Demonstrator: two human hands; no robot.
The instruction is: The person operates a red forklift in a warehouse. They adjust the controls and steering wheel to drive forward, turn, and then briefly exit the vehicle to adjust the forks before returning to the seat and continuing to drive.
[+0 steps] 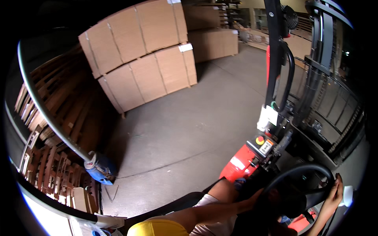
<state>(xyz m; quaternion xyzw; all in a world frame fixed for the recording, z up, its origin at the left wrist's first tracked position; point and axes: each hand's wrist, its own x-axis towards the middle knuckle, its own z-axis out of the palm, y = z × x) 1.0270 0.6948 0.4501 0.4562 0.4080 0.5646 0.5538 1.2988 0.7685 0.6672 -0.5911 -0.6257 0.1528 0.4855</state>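
Left hand [255, 199], right hand [334, 194] at round black steering wheel [311, 166]; cannot tell if fingers closed. Best steer smoothly.

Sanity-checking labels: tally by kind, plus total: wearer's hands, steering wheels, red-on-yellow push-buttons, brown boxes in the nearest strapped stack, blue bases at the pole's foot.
Hands: 2 (left hand, right hand)
Steering wheel: 1
Red-on-yellow push-button: 1
Brown boxes: 2 (upper box, lower box)
Blue base: 1
Total: 7
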